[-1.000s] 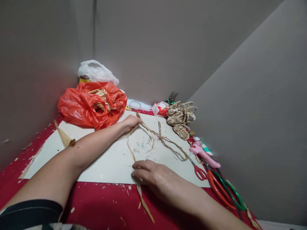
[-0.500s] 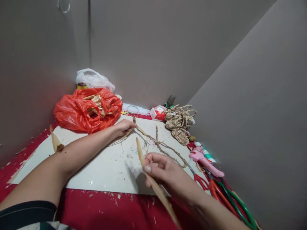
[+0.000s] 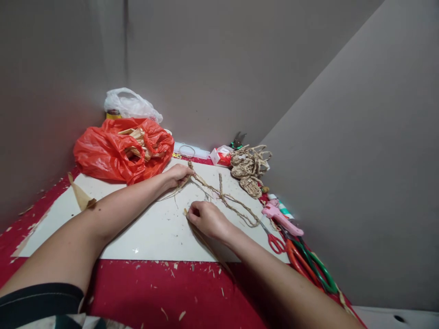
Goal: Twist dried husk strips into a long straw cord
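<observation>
My left hand [image 3: 180,174] is closed around the near-left end of a thin twisted straw cord [image 3: 206,183], and a few loose fibres stick out beside it. From there the cord runs to the right across a white board [image 3: 144,237], branching into a loop. My right hand [image 3: 209,220] pinches one end of a dry, tan husk strip [image 3: 206,244], whose length trails down toward the board's front edge. Another dried husk piece [image 3: 80,194] lies by my left forearm.
A red plastic bag [image 3: 99,153] with dry husks stands at the back left, a white bag [image 3: 132,105] behind it. Coiled straw rope [image 3: 248,169] sits at the back right. Red scissors [image 3: 276,242], a pink glue gun [image 3: 283,218] and green-handled shears [image 3: 322,274] line the right side.
My right hand has moved forward and left, its grip now at the husk strip's tip rather than partway along. The left hand keeps its hold on the cord. The view has shifted slightly.
</observation>
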`<action>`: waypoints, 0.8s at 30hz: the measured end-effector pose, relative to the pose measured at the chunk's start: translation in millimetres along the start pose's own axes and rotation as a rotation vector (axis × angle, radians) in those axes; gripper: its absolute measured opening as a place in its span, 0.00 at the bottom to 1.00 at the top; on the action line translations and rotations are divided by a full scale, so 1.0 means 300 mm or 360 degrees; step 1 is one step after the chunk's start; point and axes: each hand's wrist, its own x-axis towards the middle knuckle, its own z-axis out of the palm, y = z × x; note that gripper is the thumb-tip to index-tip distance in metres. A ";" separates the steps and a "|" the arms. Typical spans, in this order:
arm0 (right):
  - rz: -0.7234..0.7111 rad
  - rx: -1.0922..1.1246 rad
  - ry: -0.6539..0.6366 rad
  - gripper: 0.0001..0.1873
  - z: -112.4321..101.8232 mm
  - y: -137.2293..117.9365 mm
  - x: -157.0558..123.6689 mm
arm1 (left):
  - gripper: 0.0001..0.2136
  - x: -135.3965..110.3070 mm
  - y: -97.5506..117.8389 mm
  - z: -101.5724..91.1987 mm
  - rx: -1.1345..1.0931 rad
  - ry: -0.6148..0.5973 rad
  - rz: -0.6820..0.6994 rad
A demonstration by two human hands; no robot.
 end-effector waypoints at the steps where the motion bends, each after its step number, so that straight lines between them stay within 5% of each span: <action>1: -0.0038 0.0061 -0.0011 0.08 0.002 -0.001 0.010 | 0.04 0.001 -0.001 -0.001 -0.0005 -0.0007 0.0004; 5: 0.0083 0.0654 -0.0068 0.08 -0.037 0.006 0.047 | 0.05 0.001 -0.002 -0.004 -0.0033 -0.0011 0.0008; 13: 0.0417 0.1874 0.0153 0.12 -0.101 0.069 0.188 | 0.09 0.000 -0.007 -0.011 -0.0069 -0.0032 0.0001; 20: 0.0333 0.2122 0.0386 0.10 -0.110 0.128 0.306 | 0.05 0.008 -0.003 -0.014 -0.0064 -0.0058 -0.0021; 24: 0.0351 0.2189 0.0275 0.10 -0.100 0.155 0.320 | 0.04 0.013 -0.002 -0.012 -0.0092 -0.0123 -0.0012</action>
